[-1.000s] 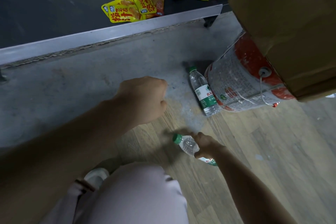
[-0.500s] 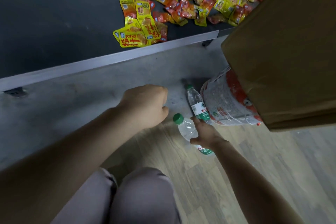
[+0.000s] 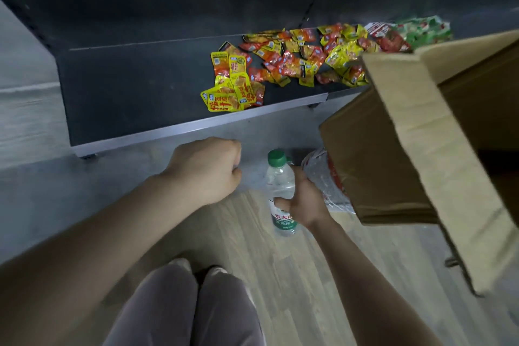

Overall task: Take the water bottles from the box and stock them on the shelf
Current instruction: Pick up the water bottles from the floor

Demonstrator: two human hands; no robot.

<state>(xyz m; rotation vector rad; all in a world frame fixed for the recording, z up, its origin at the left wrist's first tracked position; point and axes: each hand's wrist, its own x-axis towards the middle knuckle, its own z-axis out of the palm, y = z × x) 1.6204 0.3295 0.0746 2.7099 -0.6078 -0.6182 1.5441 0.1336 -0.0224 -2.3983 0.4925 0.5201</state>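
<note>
- Left hand, centre of the frame: curled into a fist, holding nothing visible, hovering over the grey floor just left of the bottle.
- Bottle, right of centre: clear, green cap toward the top of the frame, green label low; the right hand wraps its middle, thumb across the front, the other fingers hidden behind it.
- Shelf, upper frame: dark, with snack packets strewn on its right part.
- Red-and-white bucket, just right of the hand: mostly covered by the box.
- Box, right edge: open, cut off by the frame; its inside is too dark to read.
</note>
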